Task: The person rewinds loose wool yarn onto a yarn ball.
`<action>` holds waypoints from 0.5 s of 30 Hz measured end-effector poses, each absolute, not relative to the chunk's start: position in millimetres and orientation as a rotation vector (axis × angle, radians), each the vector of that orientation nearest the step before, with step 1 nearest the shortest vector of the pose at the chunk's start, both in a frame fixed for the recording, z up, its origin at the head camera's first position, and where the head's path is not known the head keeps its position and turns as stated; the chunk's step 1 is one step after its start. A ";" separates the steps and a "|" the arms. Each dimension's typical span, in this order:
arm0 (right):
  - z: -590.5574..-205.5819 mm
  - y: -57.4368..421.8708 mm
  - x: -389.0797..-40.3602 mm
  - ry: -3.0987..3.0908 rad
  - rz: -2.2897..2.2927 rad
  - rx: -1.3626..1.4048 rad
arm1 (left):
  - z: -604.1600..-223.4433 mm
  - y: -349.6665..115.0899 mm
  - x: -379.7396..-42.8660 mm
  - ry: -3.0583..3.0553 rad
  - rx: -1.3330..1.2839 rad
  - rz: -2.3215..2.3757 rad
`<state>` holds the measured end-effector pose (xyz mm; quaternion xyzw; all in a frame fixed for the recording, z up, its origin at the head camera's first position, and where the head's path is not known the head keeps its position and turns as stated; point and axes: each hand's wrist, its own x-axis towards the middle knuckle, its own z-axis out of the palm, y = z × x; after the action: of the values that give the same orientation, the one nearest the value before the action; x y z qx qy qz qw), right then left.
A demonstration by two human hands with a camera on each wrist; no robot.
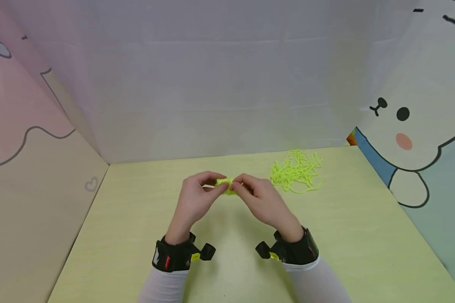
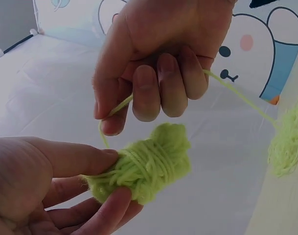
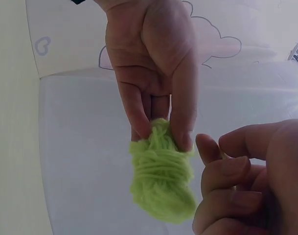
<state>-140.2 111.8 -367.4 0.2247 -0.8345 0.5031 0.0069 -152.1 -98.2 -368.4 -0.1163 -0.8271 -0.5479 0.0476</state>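
A small wound bundle of neon yellow-green yarn (image 2: 151,164) is pinched at one end between the thumb and fingers of my left hand (image 1: 196,198). Strands wrap crosswise around its middle, as the right wrist view (image 3: 163,166) shows. My right hand (image 1: 263,200) is just beside the bundle, its fingers curled, with thumb and forefinger pinching the yarn strand (image 2: 120,105). That strand runs from the bundle through the right hand and out to a loose tangled heap of the same yarn (image 1: 295,170). Both hands are above the table.
The pale yellow table (image 1: 136,235) ends at a whitish backdrop sheet (image 1: 227,84) behind. Printed cartoon panels stand at the left (image 1: 26,189) and right (image 1: 421,139). Black camera straps circle the left wrist (image 1: 173,254) and the right wrist (image 1: 297,250).
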 end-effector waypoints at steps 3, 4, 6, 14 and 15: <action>-366.7 108.3 -137.7 -2.617 1.538 0.739 | -368.7 -97.6 -151.7 -2.475 -0.322 -1.704; -366.3 107.1 -136.8 -2.622 1.526 0.749 | -368.9 -97.4 -151.9 -2.459 -0.317 -1.715; -365.8 105.0 -135.4 -2.631 1.507 0.761 | -369.0 -97.0 -152.0 -2.432 -0.305 -1.731; -366.2 98.0 -132.4 -2.693 1.439 0.783 | -367.2 -96.9 -152.5 -2.290 -0.242 -1.860; -366.7 97.0 -132.5 -2.699 1.438 0.788 | -367.4 -97.1 -152.9 -2.268 -0.242 -1.876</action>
<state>-132.5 97.0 -366.7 0.2496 -0.8547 0.4552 -0.0083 -152.9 -97.1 -367.4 -0.0815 -0.7645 -0.6325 0.0942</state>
